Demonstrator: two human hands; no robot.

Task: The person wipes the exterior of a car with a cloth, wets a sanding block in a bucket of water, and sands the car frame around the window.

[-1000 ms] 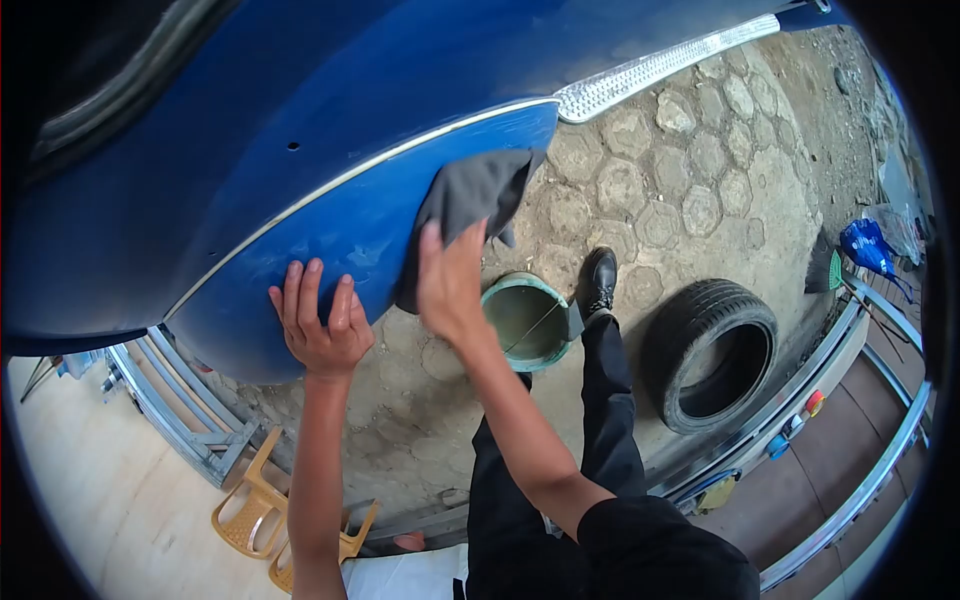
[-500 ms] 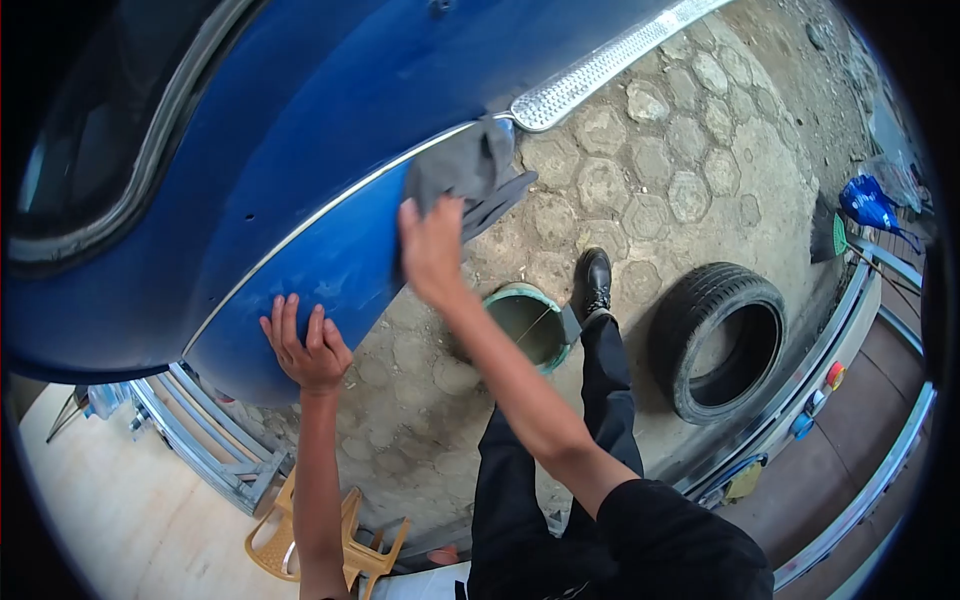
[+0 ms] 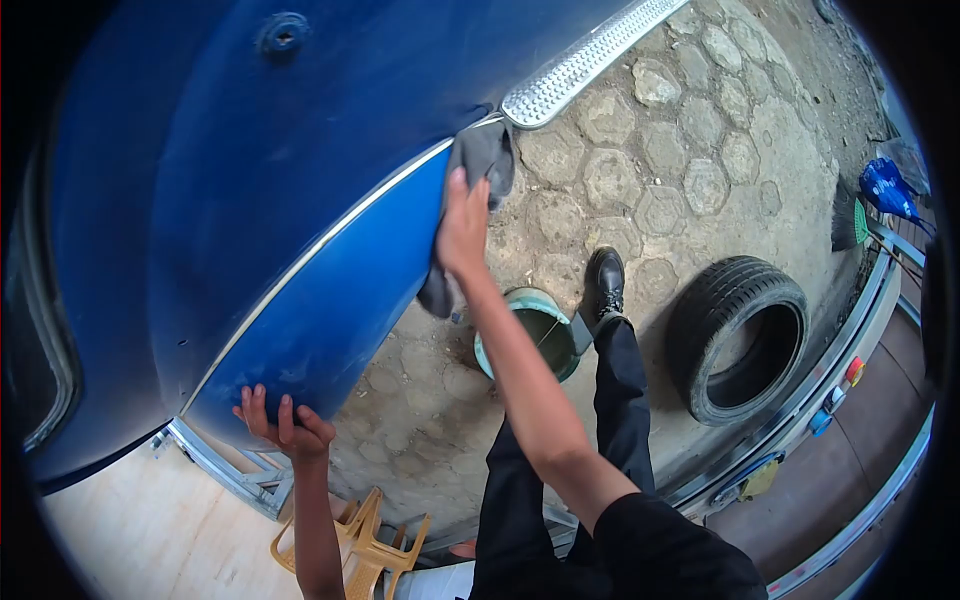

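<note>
A blue car fender (image 3: 330, 270) with a pale trim strip (image 3: 310, 255) along its upper edge fills the left of the head view. My right hand (image 3: 464, 225) presses a grey cloth (image 3: 487, 160) against the fender's edge, close to the rounded end of a silver studded running board (image 3: 545, 95). Part of the cloth hangs below the palm. On the lower end of the fender rests my left hand (image 3: 285, 425), its fingers apart and nothing in it.
A green bucket (image 3: 484, 350) stands on the hexagonal paving by my shoe (image 3: 606, 282). A tyre (image 3: 740, 340) lies to the right, before a metal rail. Yellow plastic chairs (image 3: 375, 535) are at the bottom. A broom (image 3: 850, 222) and blue bag (image 3: 888, 188) lie far right.
My view has shifted, showing more of the blue body. The right hand and cloth have moved up and right, nearer the running board. My left hand sits lower, closer to the fender's end.
</note>
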